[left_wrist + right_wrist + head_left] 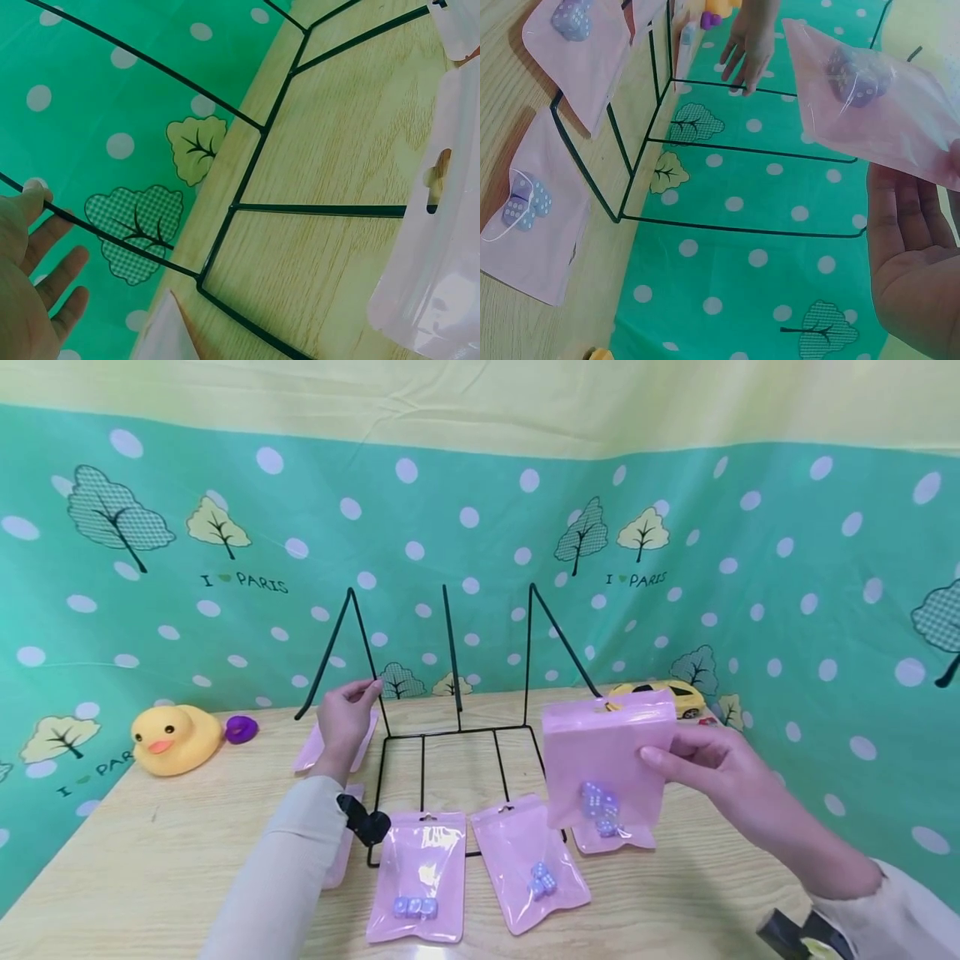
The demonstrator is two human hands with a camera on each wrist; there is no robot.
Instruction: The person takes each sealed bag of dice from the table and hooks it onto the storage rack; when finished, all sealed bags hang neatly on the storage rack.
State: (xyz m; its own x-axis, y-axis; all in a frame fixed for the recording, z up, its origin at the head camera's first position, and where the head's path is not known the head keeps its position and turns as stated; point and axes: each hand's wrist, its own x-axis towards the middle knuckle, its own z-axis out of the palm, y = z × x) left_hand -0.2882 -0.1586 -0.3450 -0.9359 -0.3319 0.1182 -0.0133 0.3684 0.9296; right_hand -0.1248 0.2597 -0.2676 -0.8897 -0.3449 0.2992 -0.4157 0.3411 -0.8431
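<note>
Black wire forms the display rack (450,710), and its leftmost prong is touched by the left hand (347,720), at the far left of the work. The fingers (56,285) are seen spread and fairly straight in the left wrist view, with the thumb tip resting against the wire; nothing is gripped, so the rack appears only to be steadied.

Nearer, on the wooden table (150,860), two pink pouches (420,877) with small lilac dice inside are laid flat just in front of the rack's base, and two more pink pouches are partly hidden beside the left arm.

Further right, the held pouch (603,760) is lifted upright above the table by the right hand (712,760). Its right edge is pinched between thumb and fingers, while the lilac dice (600,800) are gathered low in the bag, well clear of the fingertips. Its top edge, where a hanging slot would sit, is level with the middle of the rightmost prong but apart from it.

The step in hand is judged to be hanging this pouch on the rack. For the next move, the slot must be brought to a prong tip and slid over it, with the rack kept still.
</note>
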